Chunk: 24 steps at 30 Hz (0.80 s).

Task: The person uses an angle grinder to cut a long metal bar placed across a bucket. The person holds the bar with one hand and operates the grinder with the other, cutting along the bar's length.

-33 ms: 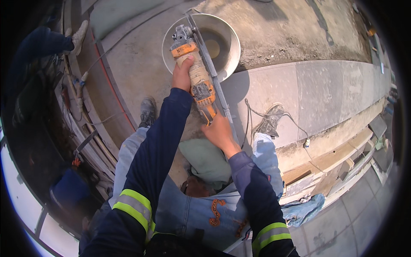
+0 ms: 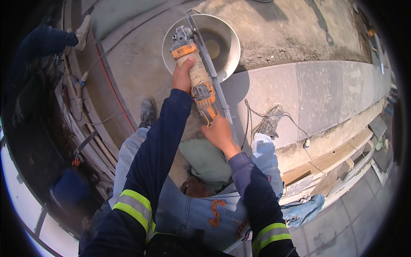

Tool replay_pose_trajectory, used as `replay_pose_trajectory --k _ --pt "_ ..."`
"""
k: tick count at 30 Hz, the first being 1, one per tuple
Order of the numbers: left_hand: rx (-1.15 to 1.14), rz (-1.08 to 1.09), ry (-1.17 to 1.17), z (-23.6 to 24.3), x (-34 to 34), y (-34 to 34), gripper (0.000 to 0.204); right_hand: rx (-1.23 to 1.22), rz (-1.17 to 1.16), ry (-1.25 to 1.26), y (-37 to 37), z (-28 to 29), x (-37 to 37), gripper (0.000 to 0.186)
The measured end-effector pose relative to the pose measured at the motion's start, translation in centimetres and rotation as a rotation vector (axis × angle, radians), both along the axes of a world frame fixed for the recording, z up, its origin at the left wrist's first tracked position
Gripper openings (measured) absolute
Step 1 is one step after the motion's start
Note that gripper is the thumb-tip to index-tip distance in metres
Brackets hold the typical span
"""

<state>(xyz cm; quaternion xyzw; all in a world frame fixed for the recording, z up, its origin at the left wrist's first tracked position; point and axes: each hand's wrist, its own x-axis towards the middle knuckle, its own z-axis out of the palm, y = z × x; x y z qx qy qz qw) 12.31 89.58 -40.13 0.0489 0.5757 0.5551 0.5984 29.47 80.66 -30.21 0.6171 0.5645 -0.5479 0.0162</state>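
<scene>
An orange and grey angle grinder (image 2: 202,91), its body wrapped in tan tape, lies between my two hands with its head pointing away from me. My left hand (image 2: 182,77) is closed around the taped front part, just behind the head. At the rear, my right hand (image 2: 220,133) grips the handle. The grinder's head is against a long, narrow grey slab (image 2: 209,63) seen nearly edge-on. The far end of that slab lies over a round whitish bucket (image 2: 236,48) with murky liquid inside. The grinding disc is mostly hidden.
Pale slabs (image 2: 321,100) run along the right, with boards (image 2: 338,152) beyond. A cable (image 2: 274,114) loops by my right boot (image 2: 270,121). A greenish sack (image 2: 206,160) lies between my legs. At left are a red hose (image 2: 107,77) and another person's shoe (image 2: 83,32).
The other person's leg and shoe at the left have shifted slightly to the right. My hands, the grinder and the slab look almost unchanged.
</scene>
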Motion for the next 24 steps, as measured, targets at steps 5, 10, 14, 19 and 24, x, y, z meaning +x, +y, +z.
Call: replay_pose_trajectory --k 5,10,14,19,24 --pt "0.044 0.008 -0.039 0.3 0.1 0.1 0.048 -0.025 0.011 -0.019 0.4 0.2 0.1 0.063" --pt "0.043 -0.023 -0.046 1.2 0.0 0.9 0.049 -0.051 -0.024 -0.015 1.2 0.2 -0.3 0.055" --pt "0.073 -0.029 -0.064 1.5 -0.1 1.4 0.049 -0.008 -0.011 -0.005 1.3 -0.3 -0.5 0.059" --pt "0.064 -0.028 -0.037 0.7 -1.0 2.3 0.049 -0.027 -0.028 -0.004 2.2 -0.4 -1.2 0.053" --pt "0.052 -0.033 -0.037 -0.2 -1.7 3.0 0.051 -0.024 -0.038 -0.008 2.7 -0.6 -1.7 0.053"
